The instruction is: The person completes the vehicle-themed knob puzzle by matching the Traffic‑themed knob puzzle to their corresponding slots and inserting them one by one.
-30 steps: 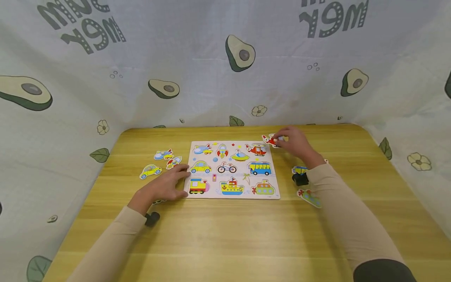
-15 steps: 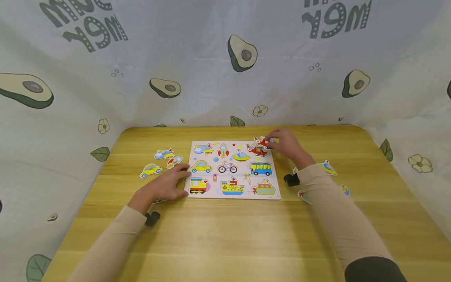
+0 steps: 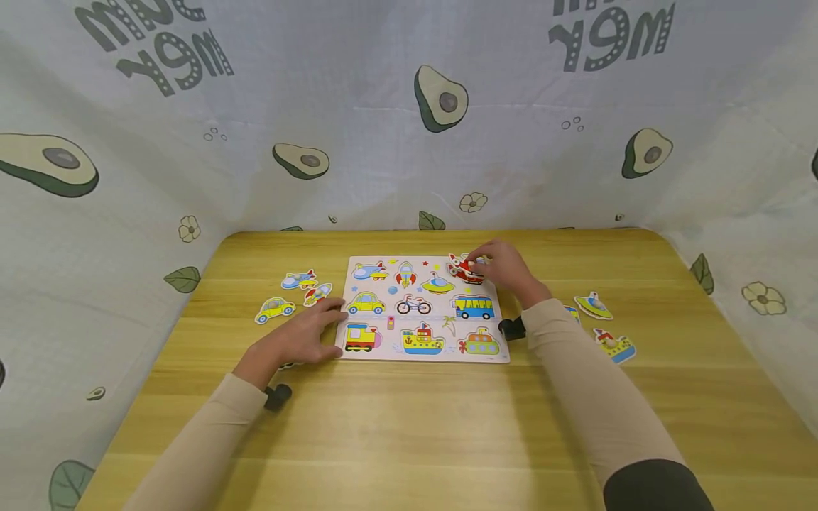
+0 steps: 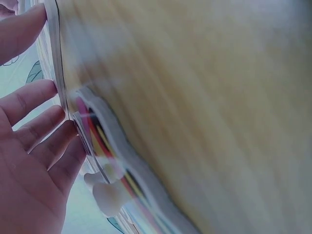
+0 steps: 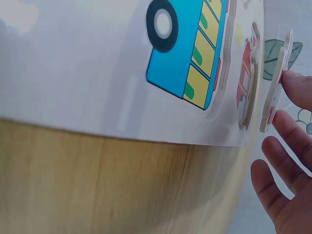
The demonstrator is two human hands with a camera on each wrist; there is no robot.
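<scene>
My right hand (image 3: 508,271) pinches a red helicopter puzzle piece (image 3: 458,267) between thumb and fingertips. The piece hangs over the top right of the puzzle board (image 3: 451,348), overlapping the printed helicopter recess (image 3: 475,280). In the right wrist view the piece (image 5: 277,83) stands tilted, nearly edge-on and apart from the board, near the helicopter recess (image 5: 245,85). At the board's left edge rests my left hand (image 3: 303,337), its fingers spread and loosely bent, fingertips touching the edge. The left wrist view has a knobbed puzzle piece (image 4: 122,170) close beside those fingers.
Left of the board lie an airplane piece (image 3: 297,279), a rocket piece (image 3: 317,293) and a yellow car piece (image 3: 275,309). On the right, a flying saucer piece (image 3: 593,306) and a ship piece (image 3: 616,346) lie beyond my sleeve, which partly covers another piece. A patterned cloth hangs behind the table.
My right hand has carried the helicopter piece leftward and slightly nearer, from beyond the board's top right corner to over the printed helicopter. The left hand has stayed at the board's edge.
</scene>
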